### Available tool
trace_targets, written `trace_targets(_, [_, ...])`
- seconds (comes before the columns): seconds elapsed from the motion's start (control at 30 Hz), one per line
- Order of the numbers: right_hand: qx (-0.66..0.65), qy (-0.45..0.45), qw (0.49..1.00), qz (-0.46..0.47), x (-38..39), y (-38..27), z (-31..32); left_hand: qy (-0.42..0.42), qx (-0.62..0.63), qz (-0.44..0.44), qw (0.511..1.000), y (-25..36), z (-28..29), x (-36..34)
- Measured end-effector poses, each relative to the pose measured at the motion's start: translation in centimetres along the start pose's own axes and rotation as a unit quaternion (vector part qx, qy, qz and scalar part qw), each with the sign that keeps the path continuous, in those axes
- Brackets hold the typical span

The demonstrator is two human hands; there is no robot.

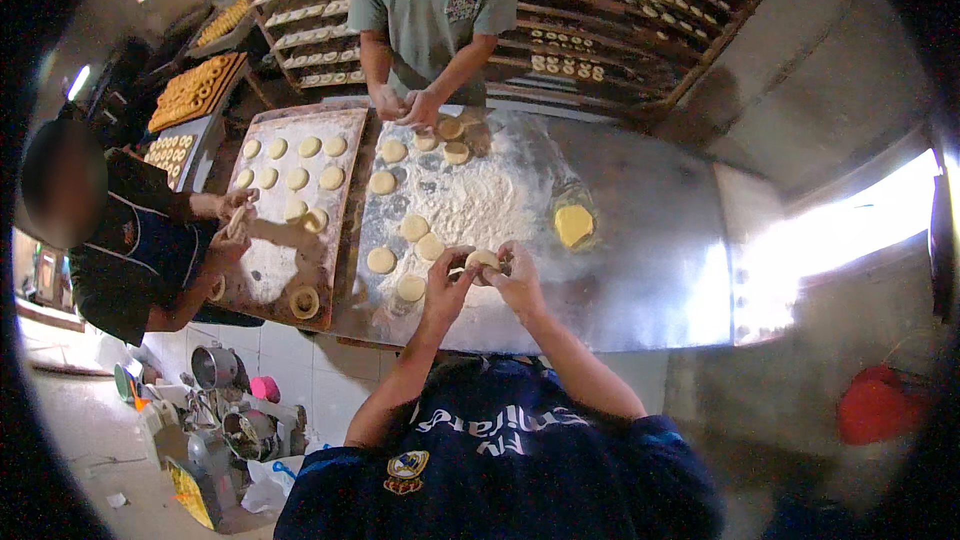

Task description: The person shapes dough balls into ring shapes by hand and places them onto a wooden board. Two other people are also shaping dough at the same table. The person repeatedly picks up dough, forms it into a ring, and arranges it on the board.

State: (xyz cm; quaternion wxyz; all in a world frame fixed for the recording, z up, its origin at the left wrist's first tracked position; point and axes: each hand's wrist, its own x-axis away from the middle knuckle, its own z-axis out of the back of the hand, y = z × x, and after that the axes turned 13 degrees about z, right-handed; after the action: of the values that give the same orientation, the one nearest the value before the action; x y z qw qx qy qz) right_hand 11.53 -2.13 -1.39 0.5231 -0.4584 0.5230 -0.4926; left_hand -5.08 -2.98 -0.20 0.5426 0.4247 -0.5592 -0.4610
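Between my two hands, just above the near side of the metal table [650, 240], is a pale round piece of dough [483, 260]. My left hand [450, 275] grips its left side, and the fingers of my right hand [515, 278] curl round its right side. Close to my left hand lie flattened dough rounds: one [411, 287] beside the wrist, another [380, 260] farther left, and a touching pair [421, 237] beyond. White flour [465, 202] covers the tabletop past my hands. To the right of the flour sits a yellow slab [574, 225] that looks like butter or fat.
Across the table a person in a grey-green shirt [435, 0] handles dough. At the left another person [140, 240] holds a dough piece over a wooden board [265, 270] bearing several rounds. Racks of trays [590, 0] stand behind. Machine parts [220, 370] lie on the floor, lower left.
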Motion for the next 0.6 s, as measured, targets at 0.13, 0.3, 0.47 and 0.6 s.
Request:
trace_targets(0.13, [-0.119, 0.045, 0.992, 0.012, 0.0, 0.2, 1.4, -0.051, 0.184, 0.182, 0.965, -0.1, -2.8, 0.1])
trace_targets(0.3, [0.033, 0.022, 0.997, 0.065, -0.5, 0.1, 2.7, 0.059, 0.104, 0.008, 0.993, 1.4, -5.5, 1.4])
trace_targets(0.47, [-0.215, 0.007, 0.976, 0.015, -1.1, -0.3, 3.3, 0.09, -0.072, -0.074, 0.991, 2.5, -5.9, 1.1])
trace_targets(0.6, [-0.373, 0.035, 0.919, -0.124, -1.9, -1.0, 2.5, -0.024, 0.214, -0.003, 0.976, 2.8, -4.5, 0.2])
